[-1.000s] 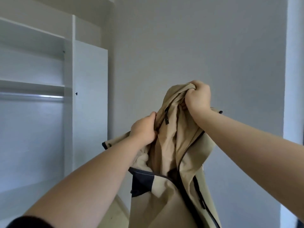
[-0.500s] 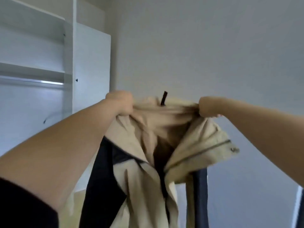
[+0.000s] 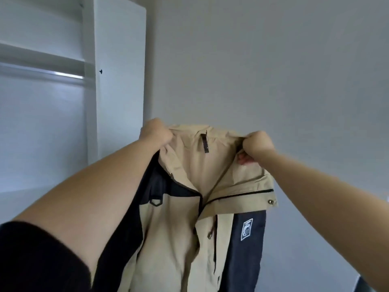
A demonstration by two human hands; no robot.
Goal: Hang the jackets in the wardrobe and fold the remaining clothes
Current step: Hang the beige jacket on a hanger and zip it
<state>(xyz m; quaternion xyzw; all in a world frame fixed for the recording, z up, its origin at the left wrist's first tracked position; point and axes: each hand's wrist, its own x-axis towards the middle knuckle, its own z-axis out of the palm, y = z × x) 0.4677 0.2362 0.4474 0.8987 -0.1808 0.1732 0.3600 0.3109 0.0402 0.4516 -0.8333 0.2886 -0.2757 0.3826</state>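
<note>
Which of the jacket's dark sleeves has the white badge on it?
The navy sleeve hanging below the right hand carries the badge; the other sleeve, below the left hand, shows none.

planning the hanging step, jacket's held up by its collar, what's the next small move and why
Probably swing the jacket left toward the wardrobe rail: the left hand and right hand grip its collar spread wide, its hang loop shows, and no hanger is visible.
</note>
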